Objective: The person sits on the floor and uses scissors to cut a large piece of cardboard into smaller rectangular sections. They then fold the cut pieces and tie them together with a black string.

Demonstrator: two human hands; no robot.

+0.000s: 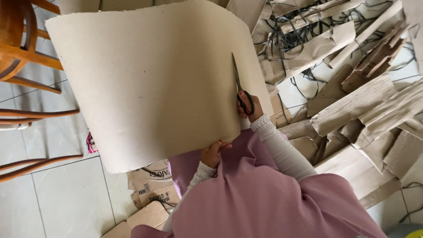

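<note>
Across the middle of the view a large sheet of grey-beige cardboard (150, 83) is held up over the person's lap, bowed slightly, its long axis running from the upper left corner down to the lower right edge. Behind it to the right, a heap of corrugated cardboard scraps (357, 101) and dark plastic straps covers the white tiled floor (66, 198). On the left stands a wooden chair (22, 57) with curved rails. Below the sheet lie flattened printed cartons (152, 187), beside the pink garment (264, 194) that fills the lower frame.

The right hand (249, 105) is closed through the handles of dark-handled scissors (240, 86), which sit at the sheet's right edge; their blades are nearly together and point up and slightly left, away from the person, lying flat against the cardboard. The left hand (213, 152) pinches the sheet's lower edge, fingers curled around it from beneath.
</note>
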